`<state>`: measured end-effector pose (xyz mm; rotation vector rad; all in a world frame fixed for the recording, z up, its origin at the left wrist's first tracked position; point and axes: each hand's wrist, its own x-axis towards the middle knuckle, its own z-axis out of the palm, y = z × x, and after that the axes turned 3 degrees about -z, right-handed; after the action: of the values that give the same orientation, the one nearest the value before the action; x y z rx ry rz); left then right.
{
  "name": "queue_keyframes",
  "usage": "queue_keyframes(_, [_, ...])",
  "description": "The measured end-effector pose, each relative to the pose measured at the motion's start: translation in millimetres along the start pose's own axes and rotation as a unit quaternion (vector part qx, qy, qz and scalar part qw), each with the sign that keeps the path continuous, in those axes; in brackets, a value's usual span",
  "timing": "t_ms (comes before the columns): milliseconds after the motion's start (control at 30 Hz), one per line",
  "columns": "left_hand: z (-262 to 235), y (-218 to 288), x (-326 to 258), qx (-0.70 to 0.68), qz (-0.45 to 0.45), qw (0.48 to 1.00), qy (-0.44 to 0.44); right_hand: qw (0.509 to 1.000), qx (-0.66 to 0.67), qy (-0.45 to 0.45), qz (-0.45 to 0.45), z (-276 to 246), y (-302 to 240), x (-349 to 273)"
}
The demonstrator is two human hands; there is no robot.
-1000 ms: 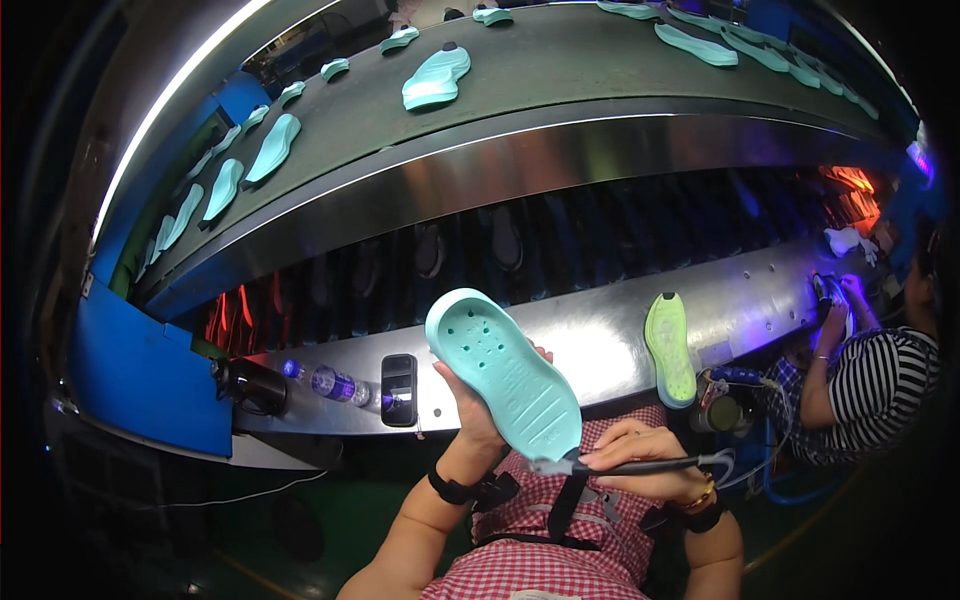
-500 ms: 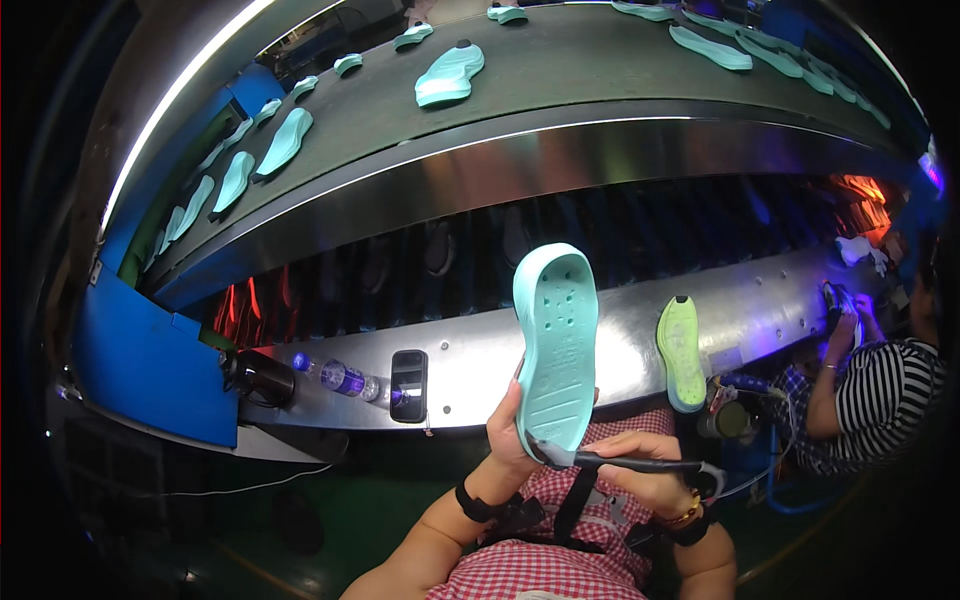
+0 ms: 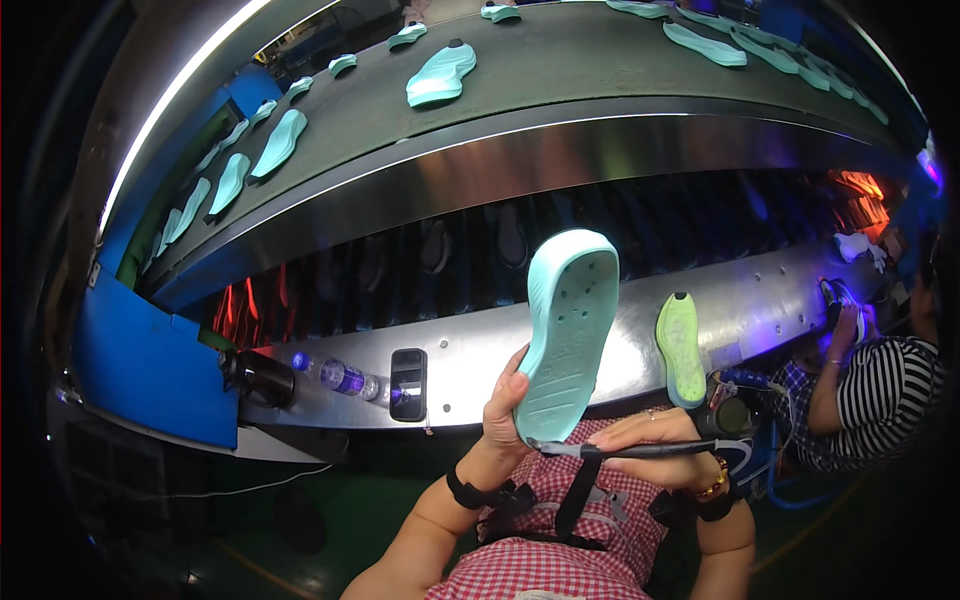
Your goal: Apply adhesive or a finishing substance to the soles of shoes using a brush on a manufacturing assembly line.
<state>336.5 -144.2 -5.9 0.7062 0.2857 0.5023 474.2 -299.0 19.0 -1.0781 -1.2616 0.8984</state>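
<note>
My left hand (image 3: 506, 412) grips a turquoise shoe sole (image 3: 572, 325) by its lower left side, holding it upright with the dimpled, grooved face toward me. My right hand (image 3: 655, 450) is closed around the black handle of a brush (image 3: 625, 451). The brush lies nearly level, its grey tip touching the lower end of the sole. A curved pale tube shows at the handle's right end. To the right, a yellow-green sole (image 3: 682, 350) with a turquoise lower end and a black tip rests on the metal ledge (image 3: 480, 355).
A conveyor belt (image 3: 570, 65) carrying several turquoise soles curves across the back. A phone (image 3: 408, 384), a plastic bottle (image 3: 342, 378) and a dark mug (image 3: 262, 380) are on the ledge at left. Another person (image 3: 880, 400) works at right, near a round container (image 3: 730, 415).
The sole has moved slightly up and right and tilted to the right. The brush has shifted a little right and turned nearly level, its tip now at the sole's lower left edge.
</note>
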Motion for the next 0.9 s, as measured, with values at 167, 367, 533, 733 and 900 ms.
queue_keyframes(167, [-2.6,5.8,7.1,-0.064,-0.055,0.995,-0.046,0.997,-0.029,0.015,-0.064,6.8,-2.5,-3.0])
queue_keyframes(367, [-2.0,11.5,9.4,-0.182,-0.211,0.959,-0.06,0.996,-0.042,0.015,-0.073,-6.8,-16.9,-5.2])
queue_keyframes(533, [-0.6,11.3,8.5,0.051,-0.347,0.936,-0.038,0.978,-0.098,-0.177,-0.041,-26.0,-6.3,-6.4])
queue_keyframes(733, [4.3,9.9,10.0,0.095,-0.406,0.908,-0.038,0.975,-0.143,-0.161,-0.047,-31.8,1.1,-15.4])
queue_keyframes(900, [-8.4,13.8,4.8,0.126,-0.409,0.903,-0.024,0.964,-0.159,-0.211,-0.032,-41.6,-8.4,-18.4])
